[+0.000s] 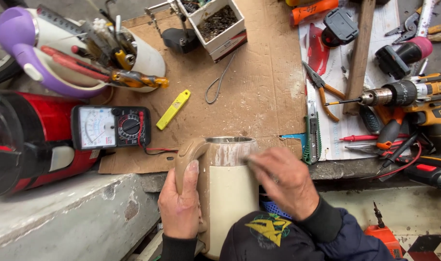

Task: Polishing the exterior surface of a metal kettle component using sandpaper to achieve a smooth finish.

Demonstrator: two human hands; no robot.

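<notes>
The person's left hand [180,203] is wrapped tight around the tan plastic handle of a cream-coloured electric kettle with a steel-rimmed open top [228,193], the thumb lying up along the handle's inner edge. The kettle sits right in that grip, leaning back toward the person's lap, its mouth pointing away over the edge of the workbench. The right hand [284,181] rests on the far side of the kettle body from the handle, fingers curled and pressed against the upper wall near the rim — whether they pinch something small there cannot be told, since the fingertips are blurred.

Just beyond the kettle's mouth lies a worn sheet of brown cardboard [259,82]. Up and outward from the left hand's grip stands a black analogue multimeter with a white dial [111,127], and a flat yellow plastic tool [173,109] lies a little beyond it. Outward from the right hand a green-handled utility knife [311,133] lies along the cardboard's edge, with orange-handled pliers [321,89] beyond it and, farther out, a yellow and black cordless drill [413,94].
</notes>
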